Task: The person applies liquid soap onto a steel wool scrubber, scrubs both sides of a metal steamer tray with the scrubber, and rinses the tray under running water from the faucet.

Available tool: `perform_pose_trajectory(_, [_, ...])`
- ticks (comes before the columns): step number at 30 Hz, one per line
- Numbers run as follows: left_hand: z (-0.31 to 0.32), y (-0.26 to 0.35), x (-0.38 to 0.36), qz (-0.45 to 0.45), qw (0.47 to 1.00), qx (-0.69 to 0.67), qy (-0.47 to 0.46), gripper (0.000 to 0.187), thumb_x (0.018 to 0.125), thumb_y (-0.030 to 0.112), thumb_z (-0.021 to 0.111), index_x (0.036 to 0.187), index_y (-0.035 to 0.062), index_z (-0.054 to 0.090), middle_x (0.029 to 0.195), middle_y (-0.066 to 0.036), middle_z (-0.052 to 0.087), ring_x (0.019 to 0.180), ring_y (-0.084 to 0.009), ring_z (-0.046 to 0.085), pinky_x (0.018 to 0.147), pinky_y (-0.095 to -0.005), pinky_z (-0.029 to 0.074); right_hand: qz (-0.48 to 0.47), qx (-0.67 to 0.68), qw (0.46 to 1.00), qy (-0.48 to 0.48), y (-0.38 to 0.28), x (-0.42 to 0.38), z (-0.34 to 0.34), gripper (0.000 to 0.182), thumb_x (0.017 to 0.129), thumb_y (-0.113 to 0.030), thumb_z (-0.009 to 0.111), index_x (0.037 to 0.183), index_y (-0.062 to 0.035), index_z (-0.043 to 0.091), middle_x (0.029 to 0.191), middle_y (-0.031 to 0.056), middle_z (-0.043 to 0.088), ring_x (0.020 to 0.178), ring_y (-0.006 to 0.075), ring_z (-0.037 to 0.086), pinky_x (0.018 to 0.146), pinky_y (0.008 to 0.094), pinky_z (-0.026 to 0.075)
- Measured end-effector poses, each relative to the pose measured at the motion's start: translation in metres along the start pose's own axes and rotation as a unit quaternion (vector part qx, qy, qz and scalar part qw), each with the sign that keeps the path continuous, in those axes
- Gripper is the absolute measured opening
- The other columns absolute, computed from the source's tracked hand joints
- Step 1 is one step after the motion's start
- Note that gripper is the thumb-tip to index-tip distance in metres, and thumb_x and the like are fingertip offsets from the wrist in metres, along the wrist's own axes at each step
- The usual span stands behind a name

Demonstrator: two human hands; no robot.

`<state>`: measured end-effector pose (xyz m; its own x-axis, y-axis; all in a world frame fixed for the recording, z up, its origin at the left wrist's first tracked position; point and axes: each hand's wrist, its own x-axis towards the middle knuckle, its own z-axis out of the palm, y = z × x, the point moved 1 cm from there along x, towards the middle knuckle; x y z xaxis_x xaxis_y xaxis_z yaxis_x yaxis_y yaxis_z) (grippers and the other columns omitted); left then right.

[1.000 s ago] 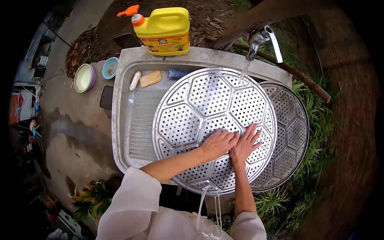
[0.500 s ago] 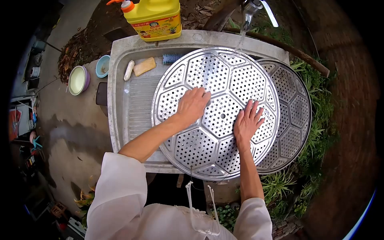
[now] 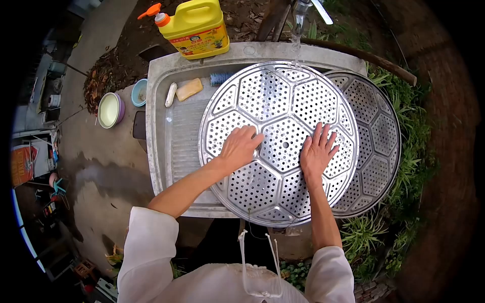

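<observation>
A large round perforated metal tray lies over the right part of a stone sink. My left hand rests on its left-centre with the fingers curled; whatever is under them is hidden. Flat on the right side of the tray is my right hand, its fingers spread and holding nothing. A second perforated tray, darker, sits partly beneath the first on the right. Water runs from the tap onto the tray's top edge.
A yellow detergent jug stands on the sink's back rim. Inside the sink are a white bar, a tan sponge and a blue brush. Two basins sit left; plants grow right.
My left hand has slid down and toward me over the tray, its fingers more curled. My right hand stays at the same place on the tray. The whole view has shifted slightly.
</observation>
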<state>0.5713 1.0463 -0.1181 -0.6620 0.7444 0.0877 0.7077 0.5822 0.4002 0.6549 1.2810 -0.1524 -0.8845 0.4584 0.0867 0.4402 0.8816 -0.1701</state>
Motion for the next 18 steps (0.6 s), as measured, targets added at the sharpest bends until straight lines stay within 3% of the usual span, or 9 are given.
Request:
perform_pose_trajectory(1, [-0.007, -0.021, 0.022, -0.053, 0.996, 0.029, 0.059, 0.03, 0.067, -0.002, 0.062, 0.096, 0.0047, 0.059, 0.093, -0.013, 0.054, 0.093, -0.0317, 0.055, 0.079, -0.042, 0.044, 0.002, -0.001, 1.0, -0.006, -0.001, 0.0, 0.0, 0.057, 0.102, -0.038, 0.031, 0.154, -0.0143, 0.028, 0.16, 0.0114, 0.023, 0.147, 0.0408, 0.014, 0.116, 0.0599, 0.006])
perform_pose_trajectory(2, [-0.02, -0.041, 0.037, -0.12, 0.991, 0.043, 0.04, 0.03, 0.067, -0.002, 0.061, 0.096, 0.0048, 0.059, 0.095, -0.014, 0.055, 0.094, -0.0339, 0.054, 0.081, -0.0434, 0.044, 0.002, 0.0, 1.0, -0.007, 0.0, 0.0, -0.001, 0.057, 0.102, -0.038, 0.031, 0.154, -0.0137, 0.028, 0.161, 0.0115, 0.023, 0.147, 0.0409, 0.014, 0.117, 0.0596, 0.005])
perform_pose_trajectory(5, [-0.035, -0.083, 0.011, -0.116, 0.988, 0.058, 0.086, 0.026, 0.07, -0.003, 0.059, 0.095, 0.0045, 0.061, 0.092, -0.014, 0.057, 0.093, -0.0325, 0.057, 0.079, -0.0448, 0.046, -0.001, -0.009, 1.0, -0.001, -0.001, -0.001, -0.002, 0.057, 0.102, -0.038, 0.029, 0.153, -0.0132, 0.03, 0.16, 0.0121, 0.024, 0.147, 0.0416, 0.014, 0.117, 0.06, 0.007])
perform_pose_trajectory(7, [-0.044, -0.086, 0.0, -0.169, 0.982, 0.076, 0.028, 0.027, 0.069, -0.004, 0.06, 0.094, 0.0044, 0.059, 0.092, -0.014, 0.057, 0.093, -0.033, 0.057, 0.079, -0.0455, 0.047, -0.002, -0.005, 1.0, 0.008, -0.002, -0.001, -0.002, 0.056, 0.102, -0.037, 0.031, 0.153, -0.0131, 0.03, 0.159, 0.0121, 0.025, 0.147, 0.0412, 0.016, 0.117, 0.06, 0.008])
perform_pose_trajectory(9, [-0.027, -0.071, 0.028, -0.138, 0.986, 0.044, 0.081, 0.026, 0.069, -0.003, 0.06, 0.093, 0.0048, 0.058, 0.09, -0.014, 0.056, 0.093, -0.033, 0.057, 0.08, -0.0451, 0.047, -0.002, 0.003, 1.0, 0.008, -0.002, -0.001, -0.003, 0.056, 0.102, -0.036, 0.032, 0.153, -0.0134, 0.03, 0.159, 0.0118, 0.025, 0.147, 0.0409, 0.016, 0.116, 0.0601, 0.008])
perform_pose_trajectory(13, [-0.007, -0.012, 0.068, 0.082, 0.995, -0.005, -0.053, 0.028, 0.066, -0.001, 0.061, 0.093, 0.0062, 0.06, 0.089, -0.013, 0.055, 0.092, -0.0311, 0.056, 0.081, -0.0412, 0.046, -0.001, 0.013, 1.0, 0.002, 0.001, -0.001, -0.003, 0.056, 0.102, -0.036, 0.034, 0.153, -0.0148, 0.03, 0.159, 0.0107, 0.026, 0.147, 0.0397, 0.015, 0.117, 0.0603, 0.008])
perform_pose_trajectory(15, [-0.015, -0.04, 0.048, 0.124, 0.991, -0.014, -0.05, 0.035, 0.063, -0.006, 0.059, 0.096, 0.005, 0.058, 0.096, -0.012, 0.055, 0.094, -0.0328, 0.054, 0.081, -0.0413, 0.047, 0.0, 0.016, 1.0, -0.008, 0.002, -0.001, -0.004, 0.057, 0.101, -0.035, 0.035, 0.154, -0.0153, 0.027, 0.16, 0.0096, 0.023, 0.148, 0.0392, 0.014, 0.117, 0.0606, 0.007])
perform_pose_trajectory(17, [-0.028, -0.097, 0.039, 0.013, 0.998, 0.062, 0.01, 0.037, 0.063, -0.006, 0.059, 0.098, 0.0058, 0.058, 0.1, -0.012, 0.056, 0.096, -0.0346, 0.054, 0.082, -0.0426, 0.047, 0.002, 0.014, 1.0, -0.015, 0.001, -0.001, -0.005, 0.058, 0.101, -0.034, 0.035, 0.155, -0.0155, 0.026, 0.161, 0.0095, 0.021, 0.148, 0.0388, 0.013, 0.117, 0.06, 0.006])
perform_pose_trajectory(18, [-0.03, -0.094, 0.041, 0.017, 0.998, 0.064, 0.002, 0.037, 0.063, -0.006, 0.059, 0.098, 0.0058, 0.058, 0.1, -0.012, 0.056, 0.096, -0.0346, 0.054, 0.082, -0.0426, 0.047, 0.009, 0.021, 1.0, -0.018, 0.001, -0.001, -0.004, 0.058, 0.101, -0.034, 0.035, 0.155, -0.0151, 0.026, 0.161, 0.0096, 0.021, 0.148, 0.0384, 0.012, 0.117, 0.0598, 0.006])
